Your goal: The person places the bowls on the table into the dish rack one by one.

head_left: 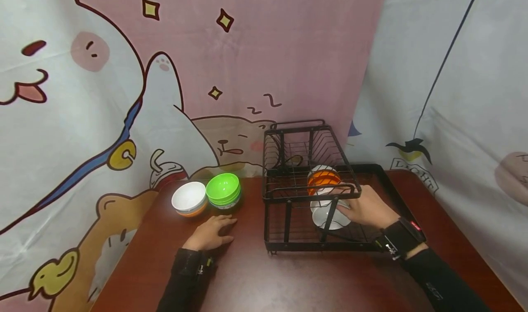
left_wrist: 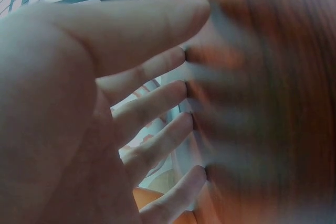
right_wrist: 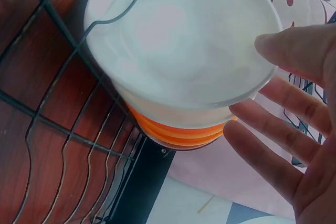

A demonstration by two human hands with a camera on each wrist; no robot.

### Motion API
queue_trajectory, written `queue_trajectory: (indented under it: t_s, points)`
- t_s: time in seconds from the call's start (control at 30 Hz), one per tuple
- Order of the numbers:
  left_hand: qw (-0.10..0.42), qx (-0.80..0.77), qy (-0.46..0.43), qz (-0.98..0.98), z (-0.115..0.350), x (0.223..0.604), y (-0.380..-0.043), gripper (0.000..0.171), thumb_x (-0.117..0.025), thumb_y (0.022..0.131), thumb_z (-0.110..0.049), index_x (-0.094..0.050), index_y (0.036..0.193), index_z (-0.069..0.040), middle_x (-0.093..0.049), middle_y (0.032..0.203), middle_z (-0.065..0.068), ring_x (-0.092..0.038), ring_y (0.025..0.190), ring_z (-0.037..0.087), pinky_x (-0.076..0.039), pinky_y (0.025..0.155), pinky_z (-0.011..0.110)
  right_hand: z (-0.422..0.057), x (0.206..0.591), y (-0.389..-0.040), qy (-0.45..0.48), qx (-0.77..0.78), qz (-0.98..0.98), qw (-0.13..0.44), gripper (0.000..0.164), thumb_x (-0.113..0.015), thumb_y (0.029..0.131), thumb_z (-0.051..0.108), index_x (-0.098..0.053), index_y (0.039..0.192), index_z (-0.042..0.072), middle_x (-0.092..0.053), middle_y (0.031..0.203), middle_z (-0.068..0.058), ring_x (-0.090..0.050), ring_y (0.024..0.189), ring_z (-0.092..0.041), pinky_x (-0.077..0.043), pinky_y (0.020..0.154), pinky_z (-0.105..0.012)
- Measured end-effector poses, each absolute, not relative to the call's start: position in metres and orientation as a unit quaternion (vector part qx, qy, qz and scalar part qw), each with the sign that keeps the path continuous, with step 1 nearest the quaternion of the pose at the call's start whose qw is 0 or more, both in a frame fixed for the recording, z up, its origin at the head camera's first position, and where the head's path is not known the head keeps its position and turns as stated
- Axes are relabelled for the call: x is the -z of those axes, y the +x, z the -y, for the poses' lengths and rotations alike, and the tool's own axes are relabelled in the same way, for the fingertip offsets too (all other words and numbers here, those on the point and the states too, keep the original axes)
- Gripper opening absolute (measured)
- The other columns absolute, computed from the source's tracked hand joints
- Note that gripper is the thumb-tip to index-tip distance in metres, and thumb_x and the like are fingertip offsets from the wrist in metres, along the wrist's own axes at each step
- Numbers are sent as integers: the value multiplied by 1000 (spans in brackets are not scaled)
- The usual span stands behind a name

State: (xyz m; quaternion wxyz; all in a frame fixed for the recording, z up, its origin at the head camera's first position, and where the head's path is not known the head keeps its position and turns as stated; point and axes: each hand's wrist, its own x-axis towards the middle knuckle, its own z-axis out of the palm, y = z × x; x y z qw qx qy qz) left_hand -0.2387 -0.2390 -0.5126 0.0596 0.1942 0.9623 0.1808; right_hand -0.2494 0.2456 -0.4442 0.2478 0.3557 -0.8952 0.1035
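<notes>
Fingers of the right hand [head_left: 367,205] pinched the rim of a glossy round white bowl [right_wrist: 184,40], apparently steadying it inside the black wire rack [head_left: 313,246] at four o'clock, while the left hand [head_left: 210,234], fingers spread, rested on the reddish-brown worktop [head_left: 247,275] at seven.

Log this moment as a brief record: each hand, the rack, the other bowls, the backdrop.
left hand: fingers touching the table, holding nothing
right hand: at a white bowl, thumb over its rim; firm grip unclear
rack: black, two tiers; orange bowls behind that white bowl, in the lower tier
other bowls: white-topped stack beside green-topped stack
backdrop: cartoon-print cloth
</notes>
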Motion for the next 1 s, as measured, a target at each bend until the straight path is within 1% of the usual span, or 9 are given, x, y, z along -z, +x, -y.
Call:
queue_trajectory:
  t_s: [0.23,0.37,0.43,0.53,0.63,0.73,0.8,0.9,1.0]
  points:
    - [60,-185,200,-960,241,513,-239,56,-79,90,-28,-64,142,-15,-59,149,12,-49,141,41,-43,107,68,-246,448,-249,346,-121,900,237,40,-87,77,12,-77,115,6,-78,104,-10,-75,83,-25,-60,67,-41]
    - [45,-190,202,-960,240,508,-241,53,-79,91,-26,-65,140,-14,-64,144,10,-56,136,37,-46,107,63,-245,447,-248,344,-123,902,230,40,-87,77,12,-77,115,4,-78,105,-12,-76,87,-28,-61,70,-43]
    - [-4,-185,211,-960,241,504,-244,47,-79,91,-22,-68,136,-13,-68,137,8,-62,130,34,-50,104,58,-244,446,-248,345,-123,902,230,40,-87,77,12,-77,115,4,-78,104,-11,-76,89,-29,-61,71,-44]
    - [-141,-167,200,-955,245,496,-250,33,-80,88,-16,-75,121,-12,-75,118,6,-69,112,32,-54,93,55,-244,446,-248,346,-122,900,234,40,-87,76,12,-77,114,5,-78,104,-11,-75,89,-29,-61,71,-44]
    - [-277,-154,127,-940,254,489,-259,17,-79,85,-12,-74,101,-9,-73,99,10,-65,95,36,-51,79,55,-246,446,-248,345,-119,900,239,40,-87,76,12,-77,114,5,-78,104,-11,-75,90,-30,-60,71,-45]
    - [-341,-175,18,-923,269,486,-264,16,-73,87,-13,-67,98,-4,-65,98,17,-58,93,42,-45,75,59,-247,447,-248,343,-115,901,240,40,-87,76,13,-76,114,4,-77,104,-12,-75,90,-31,-60,71,-46]
    - [-338,-211,-46,-916,281,489,-266,26,-70,90,-16,-65,109,0,-62,111,23,-56,102,47,-43,82,62,-247,448,-248,342,-116,901,238,40,-86,76,13,-76,115,5,-77,104,-12,-75,90,-31,-60,72,-46]
    - [-289,-280,-124,-907,300,499,-268,47,-66,95,-21,-54,132,4,-53,132,29,-50,119,51,-41,95,68,-247,449,-249,343,-116,902,237,41,-86,77,14,-76,115,5,-77,105,-12,-75,91,-31,-60,74,-47]
    - [-233,-339,-166,-896,314,508,-269,58,-62,97,-22,-44,143,8,-48,139,33,-47,129,54,-38,105,70,-246,448,-249,343,-118,901,237,41,-86,77,14,-76,116,5,-77,105,-11,-75,90,-30,-60,73,-46]
